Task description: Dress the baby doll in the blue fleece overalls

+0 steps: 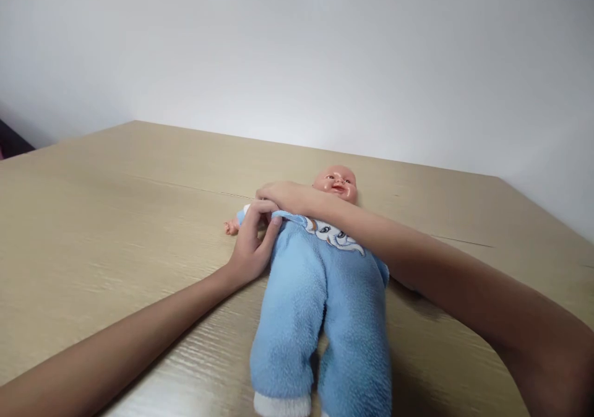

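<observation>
A baby doll (343, 182) lies on its back on the table, head away from me and legs toward me. It wears a fuzzy blue romper (297, 305) with white cuffs and a cartoon face on the chest. At the romper's upper left side, my left hand (250, 240) pinches the blue edge between thumb and fingers. My right hand (281, 195) reaches across the doll's chest to that same side, fingers curled down; what they grip is hidden. The doll's small hand (231, 226) sticks out from a blue and white sleeve beyond my left fingers.
The light wooden table (139, 219) has thin seams running across it. A plain white wall (297, 64) rises behind its far edge. Something dark (13, 141) shows at the far left, past the table.
</observation>
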`<action>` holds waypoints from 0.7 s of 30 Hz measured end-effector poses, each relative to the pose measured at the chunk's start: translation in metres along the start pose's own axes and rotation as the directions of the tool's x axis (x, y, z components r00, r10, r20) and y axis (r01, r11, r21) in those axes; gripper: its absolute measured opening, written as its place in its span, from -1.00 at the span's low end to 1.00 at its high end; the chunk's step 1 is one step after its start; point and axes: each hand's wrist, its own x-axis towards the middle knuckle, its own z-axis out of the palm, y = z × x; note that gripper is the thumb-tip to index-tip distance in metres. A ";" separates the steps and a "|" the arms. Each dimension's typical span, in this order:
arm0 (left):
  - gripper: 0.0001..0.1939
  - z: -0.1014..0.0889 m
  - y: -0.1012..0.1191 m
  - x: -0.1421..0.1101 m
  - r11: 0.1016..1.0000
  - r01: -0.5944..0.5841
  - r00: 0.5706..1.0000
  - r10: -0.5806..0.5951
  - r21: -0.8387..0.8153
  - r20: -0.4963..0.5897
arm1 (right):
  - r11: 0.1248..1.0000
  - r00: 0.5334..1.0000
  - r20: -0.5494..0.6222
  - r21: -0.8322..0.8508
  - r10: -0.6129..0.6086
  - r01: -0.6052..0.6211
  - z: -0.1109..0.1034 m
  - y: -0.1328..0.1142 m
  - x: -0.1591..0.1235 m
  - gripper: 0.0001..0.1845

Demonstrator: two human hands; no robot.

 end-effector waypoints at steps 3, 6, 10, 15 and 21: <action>-0.89 0.000 0.001 -0.003 0.998 -0.060 0.998 0.060 0.018 -0.004 | 0.998 0.991 -0.136 -0.069 0.000 -0.009 -0.006 -0.009 -0.017 -0.81; -0.95 -0.002 0.000 -0.008 0.983 -0.176 0.984 0.174 0.048 0.037 | 0.995 0.950 -0.310 0.101 0.044 -0.013 -0.016 -0.011 -0.037 -0.72; -0.77 -0.008 -0.005 -0.014 0.948 -0.296 0.954 0.288 0.116 0.082 | 0.900 0.934 -0.327 0.436 0.146 0.012 -0.024 -0.003 -0.055 -0.62; -0.82 -0.008 -0.010 -0.016 0.915 -0.370 0.919 0.386 0.160 -0.083 | 0.878 0.927 -0.331 0.479 0.178 0.002 -0.015 0.005 -0.058 -0.56; -0.84 0.000 -0.004 -0.006 0.989 -0.110 0.978 0.090 -0.095 -0.189 | 0.954 0.965 -0.220 0.292 0.141 -0.072 -0.002 -0.004 -0.059 -0.64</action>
